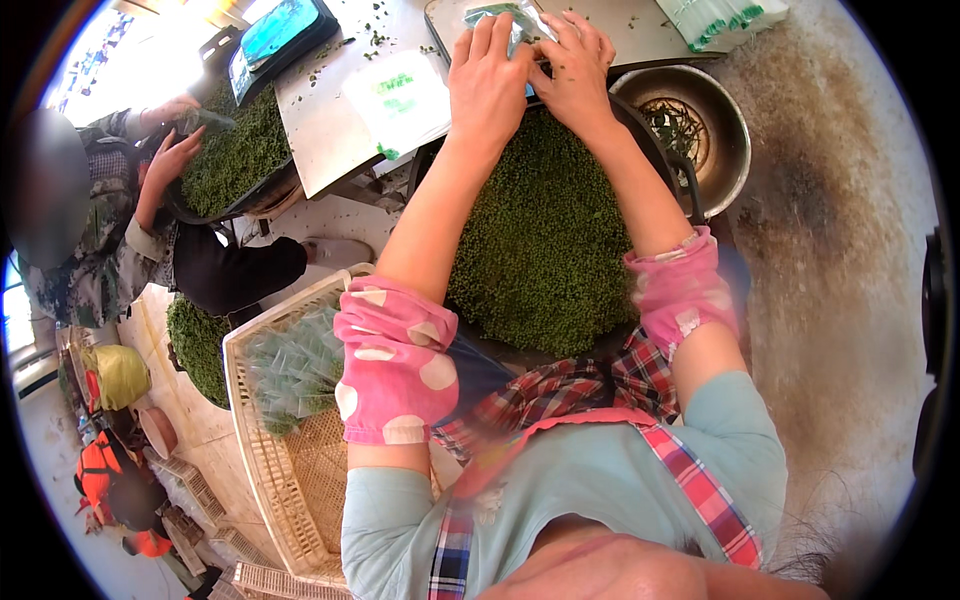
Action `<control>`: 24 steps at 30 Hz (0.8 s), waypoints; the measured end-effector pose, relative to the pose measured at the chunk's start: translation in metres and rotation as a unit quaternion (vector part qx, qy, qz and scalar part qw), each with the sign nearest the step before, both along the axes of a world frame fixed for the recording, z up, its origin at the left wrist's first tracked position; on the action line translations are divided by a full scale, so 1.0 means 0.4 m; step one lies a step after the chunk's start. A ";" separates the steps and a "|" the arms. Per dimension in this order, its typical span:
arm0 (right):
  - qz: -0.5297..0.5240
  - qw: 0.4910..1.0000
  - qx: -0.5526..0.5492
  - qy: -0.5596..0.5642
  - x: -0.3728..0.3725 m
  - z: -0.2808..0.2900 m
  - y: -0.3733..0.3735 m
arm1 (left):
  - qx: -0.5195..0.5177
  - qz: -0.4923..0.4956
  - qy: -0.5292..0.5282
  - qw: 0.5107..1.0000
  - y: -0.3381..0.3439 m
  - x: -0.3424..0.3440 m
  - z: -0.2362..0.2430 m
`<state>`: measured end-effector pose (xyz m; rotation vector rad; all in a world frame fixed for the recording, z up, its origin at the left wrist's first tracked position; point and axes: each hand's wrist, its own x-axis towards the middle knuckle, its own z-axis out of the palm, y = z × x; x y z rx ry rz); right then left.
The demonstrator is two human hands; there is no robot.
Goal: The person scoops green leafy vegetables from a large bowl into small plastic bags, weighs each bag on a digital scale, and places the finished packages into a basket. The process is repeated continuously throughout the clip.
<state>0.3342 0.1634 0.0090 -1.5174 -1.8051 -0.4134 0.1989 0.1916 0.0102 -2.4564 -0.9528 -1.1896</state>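
Both my hands are at the top of the view, close together at the worktable edge. My left hand has its fingers bent over a clear plastic bag. My right hand grips the same bag from the other side, fingers curled. The bag's contents are mostly hidden by my fingers. Below my wrists, between my forearms, stands a wide dark pan heaped with small green berries. A bit of a dark object with a blue patch shows under my hands; I cannot tell what it is.
Flat plastic bags with green print lie left on the table; more bags are stacked right. A metal basin stands beside the pan. A basket holds filled bags. A co-worker handles a bag over another berry-filled pan.
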 end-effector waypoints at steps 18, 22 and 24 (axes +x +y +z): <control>0.077 0.986 0.031 0.146 0.034 0.009 -0.110 | -0.066 -0.079 -0.110 0.989 -0.057 -0.013 0.030; 0.191 0.829 -0.144 0.505 0.008 -0.005 -0.214 | -0.219 -0.100 -0.096 0.966 -0.165 -0.045 0.024; 0.207 0.818 -0.183 0.504 -0.013 -0.016 -0.262 | -0.230 -0.101 -0.119 0.961 -0.221 -0.060 0.018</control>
